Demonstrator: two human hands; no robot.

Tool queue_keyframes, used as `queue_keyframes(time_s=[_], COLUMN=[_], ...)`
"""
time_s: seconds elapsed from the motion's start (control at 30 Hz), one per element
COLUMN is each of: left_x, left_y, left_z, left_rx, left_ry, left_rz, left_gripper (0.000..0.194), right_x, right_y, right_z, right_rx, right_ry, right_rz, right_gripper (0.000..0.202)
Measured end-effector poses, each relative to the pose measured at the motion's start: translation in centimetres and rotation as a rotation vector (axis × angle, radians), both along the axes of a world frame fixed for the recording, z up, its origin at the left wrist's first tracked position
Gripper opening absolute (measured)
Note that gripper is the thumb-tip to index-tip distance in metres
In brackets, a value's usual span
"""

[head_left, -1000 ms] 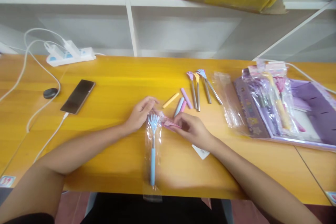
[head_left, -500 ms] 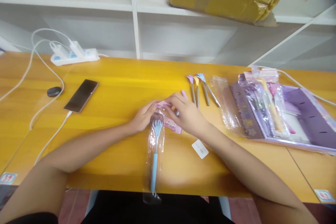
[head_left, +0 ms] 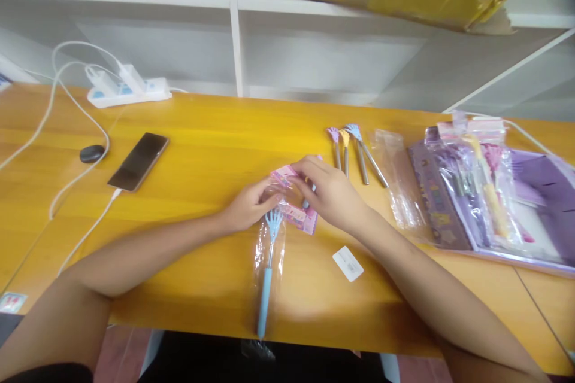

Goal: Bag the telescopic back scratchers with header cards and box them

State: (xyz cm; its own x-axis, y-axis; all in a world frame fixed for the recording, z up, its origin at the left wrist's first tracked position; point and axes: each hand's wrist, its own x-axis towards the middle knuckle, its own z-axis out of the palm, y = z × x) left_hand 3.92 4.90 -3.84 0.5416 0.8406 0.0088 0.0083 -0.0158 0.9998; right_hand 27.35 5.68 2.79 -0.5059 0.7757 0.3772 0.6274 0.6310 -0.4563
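Note:
A light-blue back scratcher with a hand-shaped head lies inside a clear plastic bag, its handle towards the table's front edge. My left hand pinches the top of this bag just above the scratcher's head. With fingers curled, my right hand grips a pink printed card at the bag's top. A second pink printed strip shows below the right fingers. Behind that hand lie several more back scratchers with purple, yellow and blue heads, their handles partly hidden.
A white label card lies near my right forearm. Further right are clear bags and a purple box with packaged scratchers on it. On the left are a phone, cables, a black mouse and a power strip.
My hands have moved slightly apart at the bag's top, and more of the pink card shows between them. The view has shifted a little.

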Motion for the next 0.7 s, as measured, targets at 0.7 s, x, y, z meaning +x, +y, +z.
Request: queue_keyframes(time_s=[0.7], left_x=[0.1], left_y=[-0.1], left_z=[0.5], left_rx=[0.017], left_ry=[0.086], left_rz=[0.017], left_gripper=[0.047], right_x=[-0.3], right_y=[-1.5], right_z=[1.3], right_rx=[0.151], right_ry=[-0.452], right_rz=[0.024], right_gripper=[0.036])
